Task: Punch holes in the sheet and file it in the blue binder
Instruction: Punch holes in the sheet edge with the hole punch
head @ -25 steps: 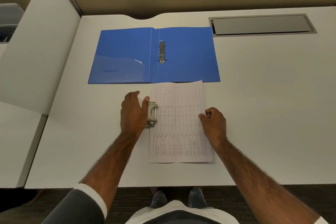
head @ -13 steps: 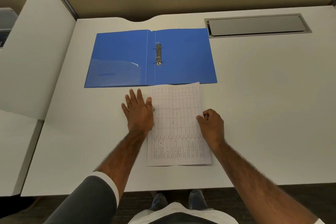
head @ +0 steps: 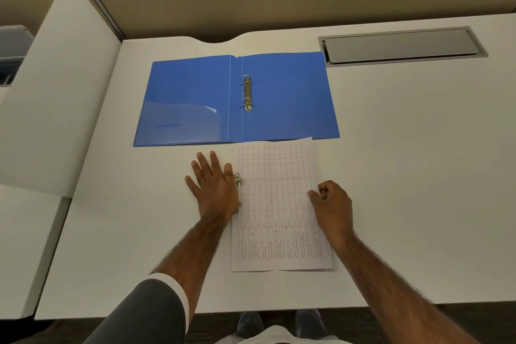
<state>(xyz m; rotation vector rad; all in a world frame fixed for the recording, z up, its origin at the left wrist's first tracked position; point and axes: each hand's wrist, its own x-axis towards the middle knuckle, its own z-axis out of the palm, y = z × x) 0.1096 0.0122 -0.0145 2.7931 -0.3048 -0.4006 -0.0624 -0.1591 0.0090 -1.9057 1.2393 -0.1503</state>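
Note:
A printed sheet with a table grid lies on the white desk, its far edge overlapping the open blue binder. The binder lies flat with its metal ring mechanism in the middle. A small metal hole punch sits on the sheet's left edge, mostly hidden under my left hand, which presses flat on it with fingers spread. My right hand pinches the sheet's right edge with curled fingers.
A grey cable-tray lid is set into the desk at the back right. A white divider panel stands at the left. My shoes show below the desk's near edge.
My left hand went from gripping the punch with curled fingers to lying flat on it with fingers spread. The right hand has stayed on the sheet's right edge.

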